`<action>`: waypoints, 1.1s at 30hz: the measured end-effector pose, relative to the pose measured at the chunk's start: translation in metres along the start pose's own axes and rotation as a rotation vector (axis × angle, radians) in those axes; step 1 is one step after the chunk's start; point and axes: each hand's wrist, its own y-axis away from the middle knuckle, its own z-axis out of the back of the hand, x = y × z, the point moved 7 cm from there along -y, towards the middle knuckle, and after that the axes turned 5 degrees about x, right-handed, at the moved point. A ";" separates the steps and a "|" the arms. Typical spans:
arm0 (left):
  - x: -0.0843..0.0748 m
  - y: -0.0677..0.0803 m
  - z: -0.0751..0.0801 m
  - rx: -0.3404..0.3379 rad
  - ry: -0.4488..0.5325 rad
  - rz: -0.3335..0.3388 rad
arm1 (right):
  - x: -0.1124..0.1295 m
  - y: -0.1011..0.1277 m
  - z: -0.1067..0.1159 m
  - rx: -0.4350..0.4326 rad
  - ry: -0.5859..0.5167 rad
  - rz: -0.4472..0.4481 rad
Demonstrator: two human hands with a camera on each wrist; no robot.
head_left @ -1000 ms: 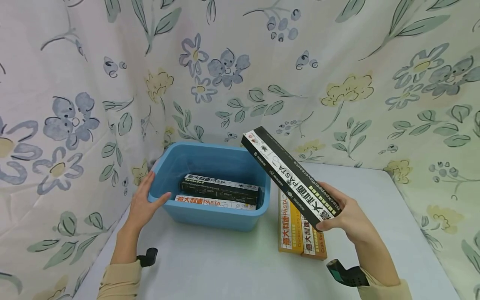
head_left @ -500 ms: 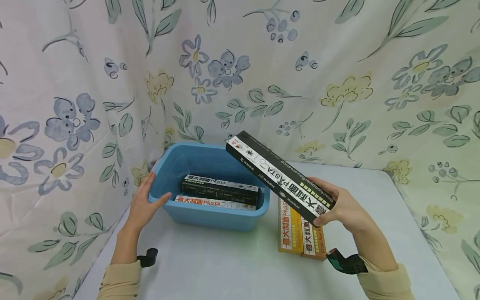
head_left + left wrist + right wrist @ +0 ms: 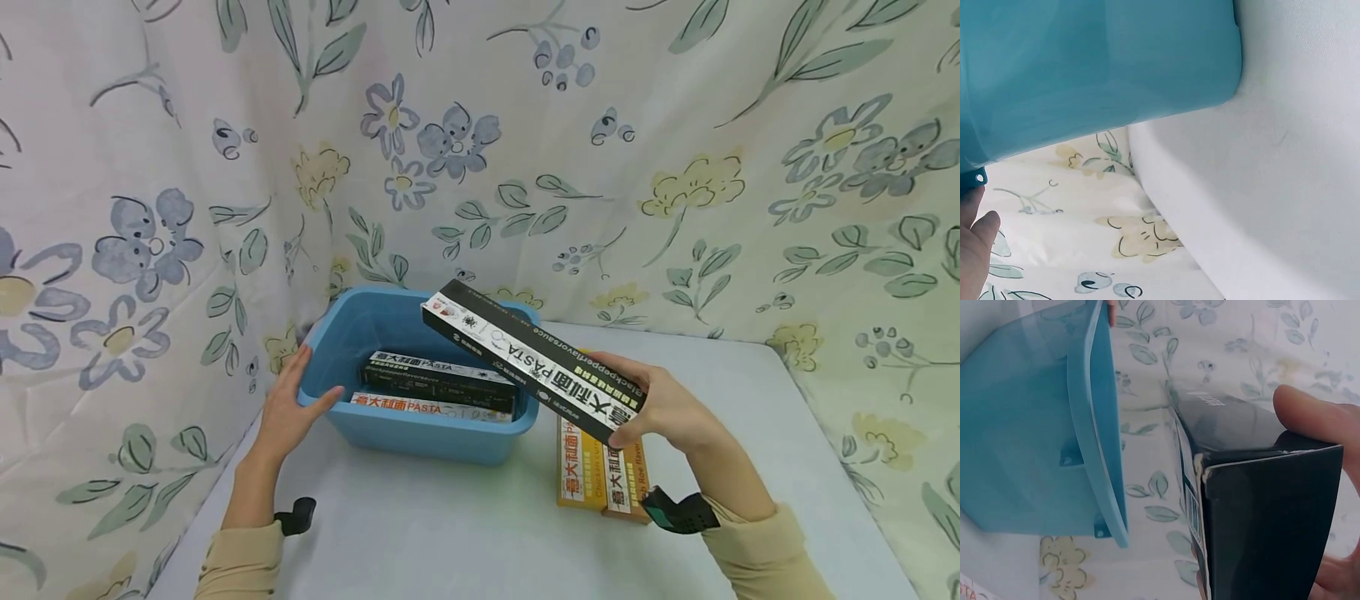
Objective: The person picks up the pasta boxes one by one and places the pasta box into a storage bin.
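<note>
1. A black pasta box [image 3: 534, 361] is gripped at its near end by the right hand [image 3: 660, 410], fingers curled round it.
2. Its long axis is tilted, far end raised above the blue bin's [image 3: 420, 433] right rim.
3. The bin's left corner is touched by the left hand [image 3: 288, 408], fingers straight.

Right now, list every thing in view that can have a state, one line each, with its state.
Black pasta box: held in the air, tilted, far end over the bin.
Right hand: grips the black pasta box by its near end.
Left hand: fingers straight, resting on the bin's left wall.
Blue bin: upright, open-topped, two pasta boxes lying flat inside.
Two yellow and orange boxes: lying flat on the table, side by side.
</note>
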 end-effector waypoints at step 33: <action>0.000 0.001 0.000 -0.007 -0.013 0.010 | -0.010 -0.065 -0.020 0.119 0.077 -0.131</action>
